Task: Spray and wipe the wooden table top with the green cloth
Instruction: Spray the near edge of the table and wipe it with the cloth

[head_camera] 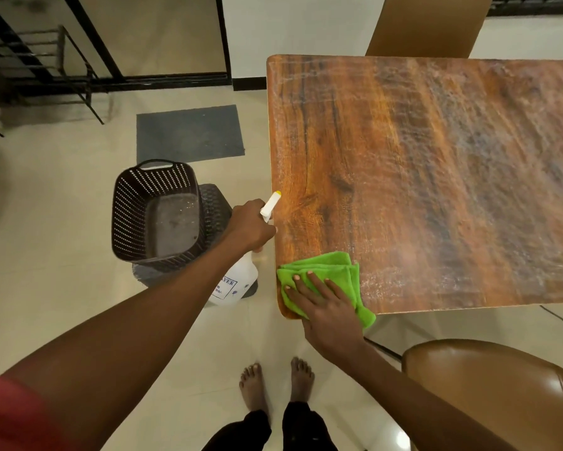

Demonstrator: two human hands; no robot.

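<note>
The wooden table top (420, 177) fills the right half of the view, with pale wet streaks over much of it. A folded green cloth (335, 271) lies on its near left corner, one flap hanging over the near edge. My right hand (319, 301) rests flat on the cloth, fingers spread. My left hand (250, 226) grips the head of a white spray bottle (237, 281) just off the table's left edge. The bottle's yellow-tipped nozzle (272, 203) points up toward the table top.
A dark perforated basket (127, 219) sits on a dark stool left of the table. A grey mat (189, 133) lies on the tiled floor beyond it. A brown chair (501, 385) stands near right, another at the far side (426, 24). My bare feet (276, 382) are below.
</note>
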